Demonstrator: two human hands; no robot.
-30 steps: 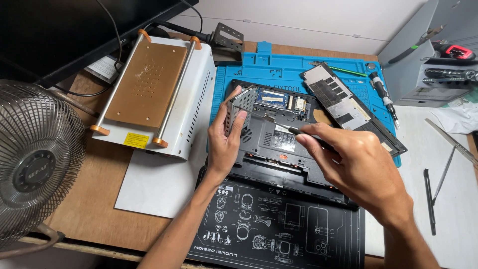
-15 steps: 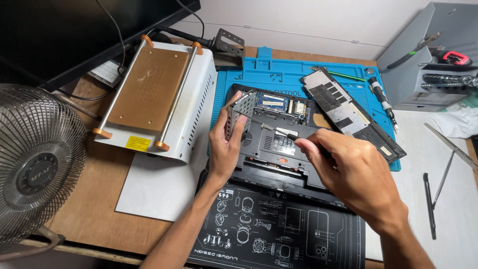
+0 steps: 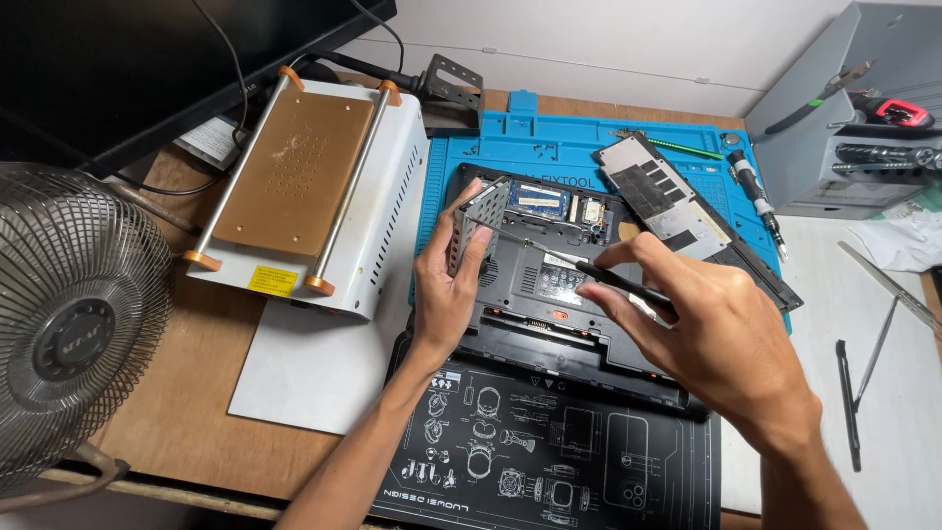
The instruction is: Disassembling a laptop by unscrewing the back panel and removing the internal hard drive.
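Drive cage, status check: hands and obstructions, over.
Left hand holds drive cage tilted up. Right hand holds screwdriver, tip at cage. Laptop beneath; nothing blocking.

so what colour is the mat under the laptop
Bright blue mat, under the opened black laptop; clearest in the head view.

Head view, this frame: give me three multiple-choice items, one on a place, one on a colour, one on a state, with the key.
1. Where is the table fan?
A. far left of the desk
B. on the blue mat
C. inside the grey tool rack

2. What colour is the work mat under the opened laptop?
A. red
B. blue
C. yellow

3. What is the left hand doing?
A. lying flat on the desk
B. holding a perforated metal drive caddy tilted up
C. gripping a cable

Key: 1 A, its wire cage fills the left edge. 2 B, blue shows around the laptop. 3 B, its fingers wrap the caddy while the right hand holds a thin black tool.
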